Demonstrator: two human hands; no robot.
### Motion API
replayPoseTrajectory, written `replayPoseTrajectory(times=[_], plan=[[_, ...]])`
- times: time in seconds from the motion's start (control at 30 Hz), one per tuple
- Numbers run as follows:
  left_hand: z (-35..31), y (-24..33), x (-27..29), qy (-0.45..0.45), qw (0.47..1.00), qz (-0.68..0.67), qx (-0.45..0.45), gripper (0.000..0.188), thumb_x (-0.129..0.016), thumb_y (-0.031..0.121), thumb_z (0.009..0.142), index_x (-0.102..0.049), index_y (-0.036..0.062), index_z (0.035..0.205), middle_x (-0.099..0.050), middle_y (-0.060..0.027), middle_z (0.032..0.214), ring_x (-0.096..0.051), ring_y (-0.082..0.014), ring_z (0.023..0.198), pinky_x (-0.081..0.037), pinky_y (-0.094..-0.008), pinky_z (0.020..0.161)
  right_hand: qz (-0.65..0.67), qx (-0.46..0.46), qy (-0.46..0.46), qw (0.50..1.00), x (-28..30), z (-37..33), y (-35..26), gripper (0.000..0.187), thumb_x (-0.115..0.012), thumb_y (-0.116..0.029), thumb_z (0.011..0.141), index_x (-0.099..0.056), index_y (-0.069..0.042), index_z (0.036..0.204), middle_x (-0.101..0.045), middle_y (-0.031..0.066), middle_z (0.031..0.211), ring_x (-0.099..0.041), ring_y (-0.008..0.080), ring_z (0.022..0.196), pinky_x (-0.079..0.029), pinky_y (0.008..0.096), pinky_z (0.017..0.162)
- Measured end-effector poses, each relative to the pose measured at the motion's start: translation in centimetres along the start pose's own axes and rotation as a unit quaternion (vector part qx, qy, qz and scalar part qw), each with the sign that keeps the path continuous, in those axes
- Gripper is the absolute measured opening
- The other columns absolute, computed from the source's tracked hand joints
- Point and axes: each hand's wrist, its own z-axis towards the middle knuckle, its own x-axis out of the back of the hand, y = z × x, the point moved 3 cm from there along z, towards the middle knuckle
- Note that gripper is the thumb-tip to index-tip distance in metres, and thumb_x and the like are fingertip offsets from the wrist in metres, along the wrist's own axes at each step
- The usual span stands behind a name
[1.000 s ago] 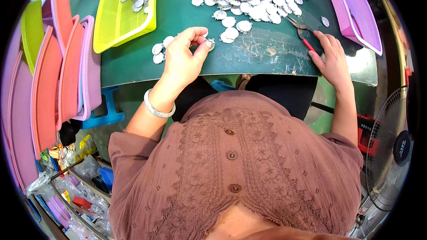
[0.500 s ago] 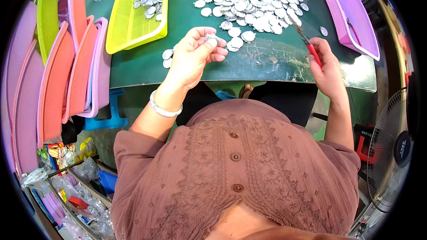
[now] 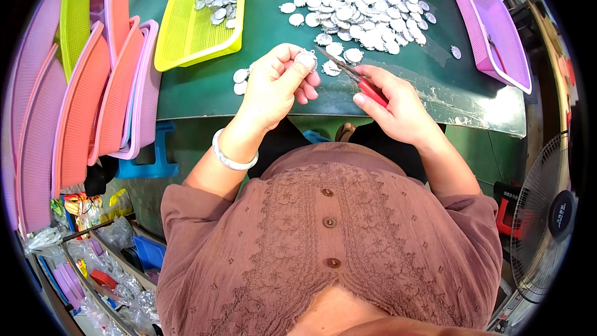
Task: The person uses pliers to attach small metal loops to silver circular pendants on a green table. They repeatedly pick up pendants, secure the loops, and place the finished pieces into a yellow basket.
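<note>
Between thumb and fingers, my left hand pinches a small round silver metal disc with a little loop on its rim. My right hand grips the red handles of pliers, whose dark jaws point up and left, with the tip close to the disc; I cannot tell whether they touch. A few loose discs lie beside my left hand, and others lie just beyond the pliers. Farther back spreads a large heap of similar discs on the green table.
A yellow-green basket with some discs inside stands at the left of the green table. On the right is a purple basket holding a red-handled tool. Stacked baskets line the far left; a fan stands at right.
My right hand has swung left with the pliers, from the front of the heap to beside the disc in my left hand. My left hand still holds its disc.
</note>
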Motion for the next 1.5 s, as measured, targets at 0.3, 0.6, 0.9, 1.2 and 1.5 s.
replayPoseTrajectory(times=[0.3, 0.6, 0.9, 1.2, 1.5], plan=[[-0.4, 0.5, 0.0, 0.022, 0.998, 0.049, -0.009, 0.014, -0.059, 0.019, 0.093, -0.06, 0.0053, 0.09, -0.061, -0.0007, 0.07, -0.055, -0.0054, 0.055, -0.04, -0.0169, 0.048, 0.008, 0.002, -0.027, 1.0, -0.3, 0.1, -0.2, 0.04, -0.064, -0.023, 0.085, -0.055, 0.003, 0.114, -0.062, 0.0202, 0.099, -0.062, 0.0355, 0.089, -0.049, 0.0392, 0.079], [-0.3, 0.0, 0.3, 0.022, 0.999, 0.027, -0.001, 0.014, -0.061, 0.02, 0.092, -0.062, 0.0061, 0.089, -0.061, 0.0012, 0.07, -0.052, -0.0033, 0.054, -0.038, -0.0155, 0.048, -0.014, 0.021, -0.021, 0.999, -1.0, 0.2, 0.3, 0.04, -0.064, -0.024, 0.086, -0.053, 0.001, 0.115, -0.061, 0.019, 0.096, -0.06, 0.0356, 0.087, -0.048, 0.0398, 0.076], [-0.2, -0.3, 0.3, -0.013, 0.998, 0.06, 0.022, 0.019, -0.06, 0.02, 0.092, -0.063, 0.0028, 0.084, -0.059, 0.0006, 0.068, -0.051, -0.0044, 0.053, -0.04, -0.0173, 0.049, -0.025, 0.012, -0.016, 1.0, -1.4, 0.3, 0.5, 0.037, -0.064, -0.023, 0.085, -0.054, 0.001, 0.112, -0.061, 0.0186, 0.096, -0.061, 0.0353, 0.087, -0.049, 0.0395, 0.075], [-0.5, -0.6, 1.0, -0.096, 0.993, 0.058, -0.038, 0.024, -0.055, 0.022, 0.094, -0.065, 0.0005, 0.088, -0.059, 0.0, 0.064, -0.052, -0.0045, 0.051, -0.042, -0.0168, 0.045, 0.01, -0.006, -0.071, 0.997, -0.9, 0.2, -0.2, 0.033, -0.064, -0.022, 0.085, -0.055, 0.002, 0.106, -0.061, 0.0197, 0.089, -0.061, 0.036, 0.081, -0.048, 0.0397, 0.071], [-0.8, -0.9, 1.0, -0.117, 0.989, 0.05, -0.078, 0.02, -0.055, 0.018, 0.093, -0.063, -0.0005, 0.091, -0.058, -0.0014, 0.066, -0.051, -0.0057, 0.053, -0.043, -0.0178, 0.048, 0.056, 0.0, -0.114, 0.992, -0.8, 0.1, 0.2, 0.033, -0.065, -0.021, 0.085, -0.056, 0.001, 0.107, -0.061, 0.0204, 0.087, -0.062, 0.0364, 0.077, -0.049, 0.039, 0.068]])
